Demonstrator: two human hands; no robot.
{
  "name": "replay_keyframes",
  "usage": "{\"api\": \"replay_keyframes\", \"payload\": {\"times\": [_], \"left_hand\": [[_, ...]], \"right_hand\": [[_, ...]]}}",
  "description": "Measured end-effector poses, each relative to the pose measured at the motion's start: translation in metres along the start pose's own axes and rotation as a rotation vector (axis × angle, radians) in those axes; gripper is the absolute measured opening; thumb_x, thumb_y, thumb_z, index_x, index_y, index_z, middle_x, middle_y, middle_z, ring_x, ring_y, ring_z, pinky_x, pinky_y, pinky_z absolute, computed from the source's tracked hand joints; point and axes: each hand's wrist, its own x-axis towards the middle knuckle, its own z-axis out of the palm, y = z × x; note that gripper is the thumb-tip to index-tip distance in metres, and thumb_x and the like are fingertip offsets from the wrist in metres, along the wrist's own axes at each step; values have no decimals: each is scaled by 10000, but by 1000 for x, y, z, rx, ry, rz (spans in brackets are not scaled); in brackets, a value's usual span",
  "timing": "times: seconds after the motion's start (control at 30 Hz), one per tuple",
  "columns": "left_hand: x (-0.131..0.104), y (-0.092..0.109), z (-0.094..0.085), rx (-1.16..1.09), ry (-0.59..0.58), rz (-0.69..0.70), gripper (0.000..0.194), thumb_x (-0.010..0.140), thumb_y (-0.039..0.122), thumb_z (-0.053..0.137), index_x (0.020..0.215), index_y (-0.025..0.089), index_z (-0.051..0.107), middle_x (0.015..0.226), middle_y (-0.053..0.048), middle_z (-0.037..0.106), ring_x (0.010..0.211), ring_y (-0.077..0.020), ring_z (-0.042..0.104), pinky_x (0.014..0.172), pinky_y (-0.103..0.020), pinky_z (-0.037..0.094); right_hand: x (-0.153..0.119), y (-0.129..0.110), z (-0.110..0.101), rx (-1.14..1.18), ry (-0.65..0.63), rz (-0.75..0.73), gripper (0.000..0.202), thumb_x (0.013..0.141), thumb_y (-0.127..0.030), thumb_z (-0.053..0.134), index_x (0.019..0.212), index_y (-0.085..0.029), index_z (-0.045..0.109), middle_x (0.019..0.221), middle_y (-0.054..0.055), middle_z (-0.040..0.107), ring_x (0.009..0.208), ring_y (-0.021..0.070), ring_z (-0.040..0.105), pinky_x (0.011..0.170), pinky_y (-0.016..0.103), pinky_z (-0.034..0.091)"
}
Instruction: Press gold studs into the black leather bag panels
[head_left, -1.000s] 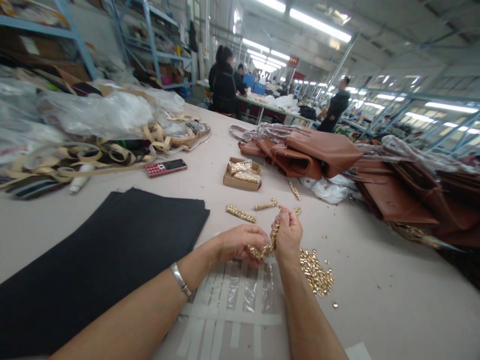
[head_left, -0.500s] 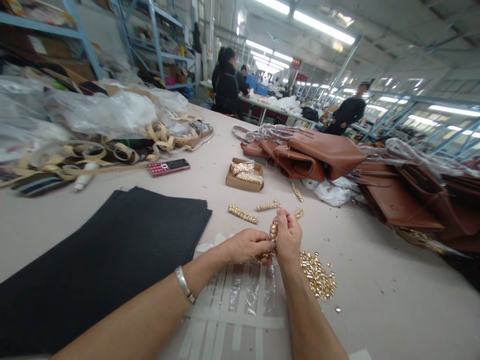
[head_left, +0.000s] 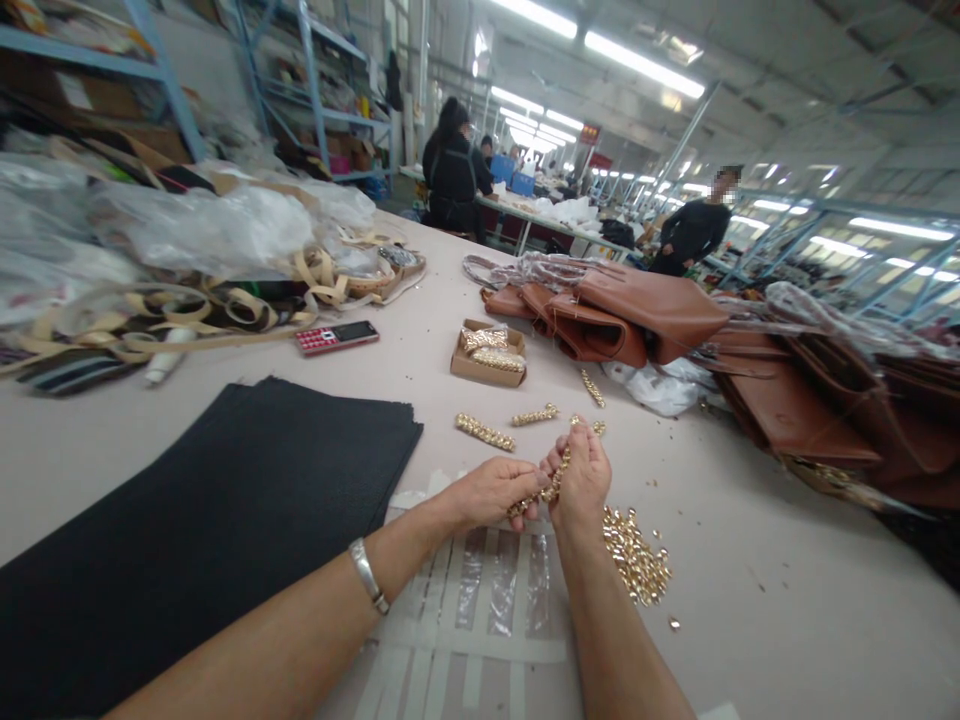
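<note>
A strand of gold beads (head_left: 556, 484) runs between my hands above the table. My left hand (head_left: 495, 492) pinches its lower end, fingers closed. The upper part lies in the curled fingers of my right hand (head_left: 583, 478), which hide some of it. Beside my right wrist lies a heap of loose gold beads (head_left: 637, 560). Just beyond my hands rest finished-looking gold bead strands (head_left: 485, 432), (head_left: 535, 414) and another bead strand (head_left: 592, 388). Under my forearms are strips of pale tape and clear plastic (head_left: 502, 590) on the tabletop.
A small cardboard box (head_left: 487, 372) holds wrapped bead strands. Black sheets (head_left: 225, 520) are stacked at left, with a red phone (head_left: 337, 337) behind. Brown bags (head_left: 645, 300) line the right side; plastic wrap and straps (head_left: 210, 225) pile at far left. Two people stand farther back.
My hands have drawn slightly apart, the right one shifting a little rightward. More of the bead strand shows between them now.
</note>
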Motion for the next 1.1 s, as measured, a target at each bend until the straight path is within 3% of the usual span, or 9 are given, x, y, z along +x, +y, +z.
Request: {"api": "replay_keyframes", "payload": {"times": [0.1,0.23,0.47,0.57,0.67,0.83,0.97,1.1], "left_hand": [[-2,2,-2,56,7,-13,461,859,599,419,731,168,521,664,7,569,457,-84,490,470,-222,380],[-4,4,-4,187,13,6,355,830,504,520,810,159,602,659,30,561,444,-74,440,432,-203,330],[-4,4,-5,448,72,114,345,876,373,463,769,148,702,607,12,595,550,-109,485,537,-217,352],[-8,7,-17,571,93,184,298,824,349,559,994,168,723,700,4,659,626,-141,545,576,-224,378],[-14,11,-35,719,151,240,512,711,197,641,1223,185,635,890,-33,720,764,-189,618,665,-245,432],[-18,16,-65,975,342,319,368,767,51,486,1041,188,689,944,-68,718,891,-211,646,801,-291,466],[-10,17,-87,1111,582,365,366,882,82,410,1176,142,619,1061,-133,688,997,-252,621,903,-406,455],[-3,13,-105,1158,806,414,445,891,83,441,1326,152,511,1331,-164,567,1243,-294,490,1067,-520,326]], "right_hand": [[1,-2,-1,7,17,20,401,755,-475,700,1001,-216,518,554,-135,402,368,28,311,336,142,265],[4,-1,-4,-15,61,18,400,750,-498,694,968,-218,509,559,-136,397,354,24,292,315,137,234],[9,-1,-8,-90,47,-3,463,744,-544,687,1023,-207,535,579,-129,416,375,29,342,333,141,257],[13,1,-12,-159,10,-19,526,733,-551,702,1079,-187,546,611,-112,458,419,43,415,342,143,290],[15,4,-16,-171,-26,17,577,699,-552,738,1099,-180,550,624,-95,501,468,69,490,341,145,333],[28,10,-10,-108,-84,186,571,629,-507,811,1016,-173,556,716,-40,610,617,122,631,470,210,524],[61,13,14,-255,-222,156,518,668,-500,763,1010,-181,540,807,12,662,729,165,685,662,322,599],[108,17,35,-478,-293,106,446,710,-431,706,1035,-170,548,882,69,688,812,218,697,725,413,588]]}}
